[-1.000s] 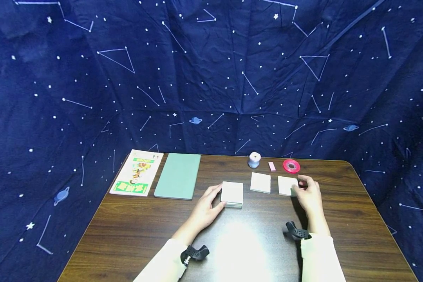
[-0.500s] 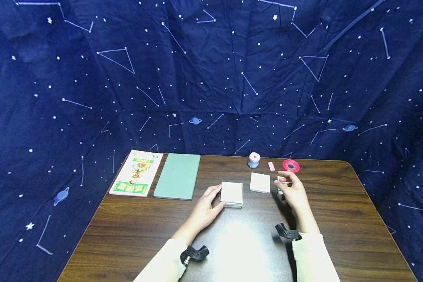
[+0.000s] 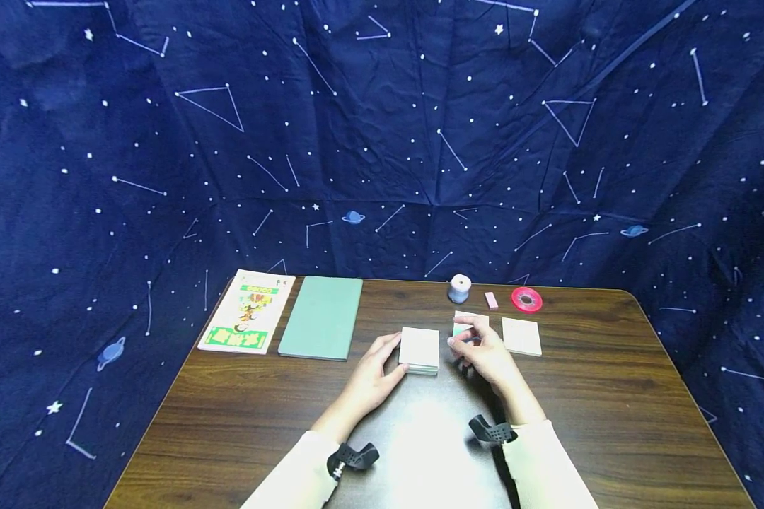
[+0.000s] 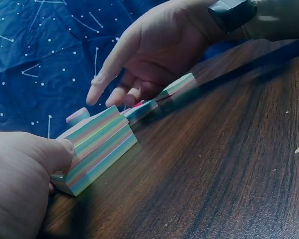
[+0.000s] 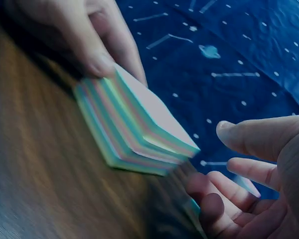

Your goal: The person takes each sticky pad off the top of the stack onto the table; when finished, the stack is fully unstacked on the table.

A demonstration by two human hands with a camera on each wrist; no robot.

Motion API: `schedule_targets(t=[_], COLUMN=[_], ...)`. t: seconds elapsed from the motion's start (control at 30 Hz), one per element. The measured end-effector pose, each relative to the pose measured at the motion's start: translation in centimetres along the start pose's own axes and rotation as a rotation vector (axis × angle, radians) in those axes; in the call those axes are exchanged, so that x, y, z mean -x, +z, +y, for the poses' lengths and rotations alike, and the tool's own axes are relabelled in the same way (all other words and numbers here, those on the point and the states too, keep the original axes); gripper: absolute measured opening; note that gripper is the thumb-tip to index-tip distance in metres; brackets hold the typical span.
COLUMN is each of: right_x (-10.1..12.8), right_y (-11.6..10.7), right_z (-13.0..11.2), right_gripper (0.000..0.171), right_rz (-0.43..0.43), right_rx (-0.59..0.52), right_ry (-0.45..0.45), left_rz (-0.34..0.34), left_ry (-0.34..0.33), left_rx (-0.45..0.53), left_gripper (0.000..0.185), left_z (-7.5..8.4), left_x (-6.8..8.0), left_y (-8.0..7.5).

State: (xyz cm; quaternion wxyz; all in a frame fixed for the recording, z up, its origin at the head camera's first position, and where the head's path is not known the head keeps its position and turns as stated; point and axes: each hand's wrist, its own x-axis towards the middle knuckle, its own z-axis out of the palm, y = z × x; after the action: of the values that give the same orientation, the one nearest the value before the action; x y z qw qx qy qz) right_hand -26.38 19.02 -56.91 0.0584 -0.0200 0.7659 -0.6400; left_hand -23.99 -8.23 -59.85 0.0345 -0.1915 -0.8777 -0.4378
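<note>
My left hand (image 3: 369, 378) grips the left side of a square stack of note paper (image 3: 419, 348), thumb at the near corner and fingers along the far side. In the left wrist view the stack's sides (image 4: 102, 152) show pastel stripes. My right hand (image 3: 492, 360) hovers over a thinner square note pad (image 3: 471, 315), partly hiding it. The right wrist view has the right thumb (image 5: 254, 137) apart from the loosely bent fingers, with nothing held between them. A third note pad (image 3: 521, 336) lies to the right.
Behind the pads stand a thread spool (image 3: 460, 288), a pink eraser (image 3: 492, 300) and a red ring-shaped roll (image 3: 526, 300). A green notebook (image 3: 321, 318) and an illustrated booklet (image 3: 247, 311) lie at left. A starry blue cloth (image 3: 382, 141) hangs behind the table.
My right hand has moved left, from the right-hand pad to over the middle one, uncovering the right pad. The left hand and its stack have stayed in place.
</note>
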Motion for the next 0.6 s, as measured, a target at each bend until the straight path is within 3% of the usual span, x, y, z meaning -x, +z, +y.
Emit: schedule_targets(t=[0.23,0.6], right_x=[0.2,0.2], right_y=[2.2,3.4], right_z=[0.1,0.7], right_gripper=[0.058,0.065], right_rz=[-0.068,-0.063], right_rx=[0.046,0.142], right_ry=[-0.004,-0.030], left_rz=[-0.003,0.001], left_ry=[-0.004,0.000], left_rx=[0.005,0.013], left_gripper=[0.065,0.065], left_z=[0.1,0.2], left_x=[-0.1,0.1], left_y=[-0.1,-0.1])
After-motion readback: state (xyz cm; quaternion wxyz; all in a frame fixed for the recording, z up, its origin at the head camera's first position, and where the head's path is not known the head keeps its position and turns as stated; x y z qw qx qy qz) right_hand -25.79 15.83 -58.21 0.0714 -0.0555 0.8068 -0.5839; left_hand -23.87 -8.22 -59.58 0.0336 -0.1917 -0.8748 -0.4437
